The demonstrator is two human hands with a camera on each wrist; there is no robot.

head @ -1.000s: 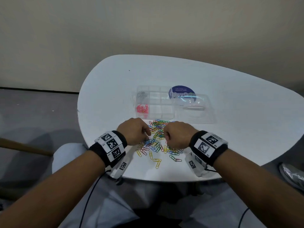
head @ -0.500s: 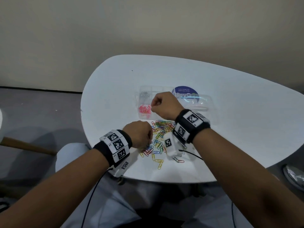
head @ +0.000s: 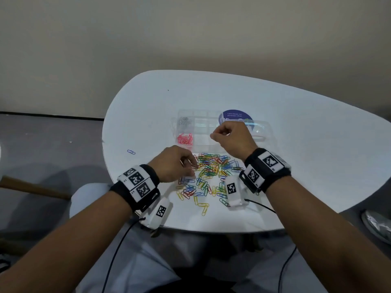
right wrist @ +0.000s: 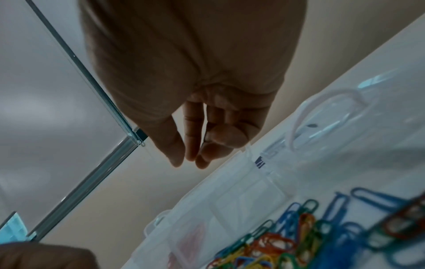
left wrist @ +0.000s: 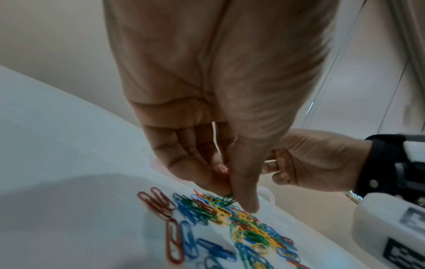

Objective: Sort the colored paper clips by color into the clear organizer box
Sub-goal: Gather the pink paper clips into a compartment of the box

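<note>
White rounded worktop (head: 296, 134) w/ a messy pile of colored paper clips (head: 209, 176) near the front edge, clear organizer box (head: 196, 132) just behind it, blue round sticker (head: 236, 116) & one stray purple clip (head: 131, 152) off to the left.

The white surface (head: 296, 144) carries a clear organizer box (head: 197, 132) with pink clips (head: 185, 139) in its near-left compartment and silver clips (head: 184, 121) in the far-left one. A mixed pile of paper clips (head: 208, 176) lies just in front of the box. The left hand (head: 173, 163) rests at the pile's left edge, fingers curled. The right hand (head: 232, 137) hovers over the box (fingertips drawn together; contents of the grip not discernible). One purple clip (head: 131, 152) lies apart, left.
</note>
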